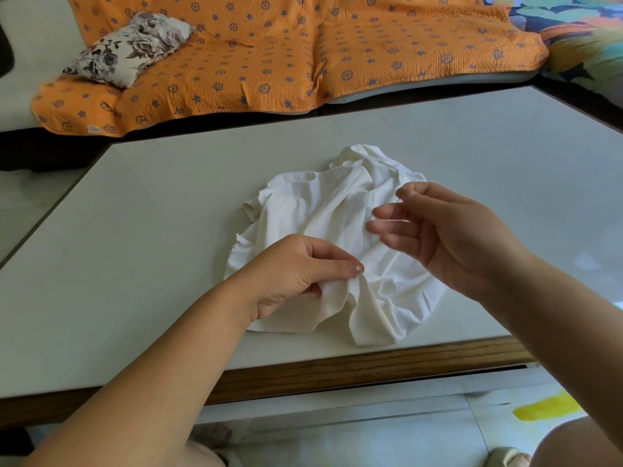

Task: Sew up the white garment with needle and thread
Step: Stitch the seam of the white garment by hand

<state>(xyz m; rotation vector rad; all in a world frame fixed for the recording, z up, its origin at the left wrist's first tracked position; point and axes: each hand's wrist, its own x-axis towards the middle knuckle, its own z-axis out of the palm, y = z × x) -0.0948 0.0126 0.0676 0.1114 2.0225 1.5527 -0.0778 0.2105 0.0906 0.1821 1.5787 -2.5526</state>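
A crumpled white garment lies in the middle of the pale table, reaching its near edge. My left hand pinches a fold of the cloth between thumb and fingers at the garment's near side. Raised above the garment's right part, my right hand pinches a thin dark needle between thumb and forefinger, with the other fingers spread. No thread can be made out.
The table has a wooden front edge. Behind it stands a sofa under an orange patterned cover with a floral cushion. Tiled floor and a yellow patch lie below. A sandal shows at the bottom.
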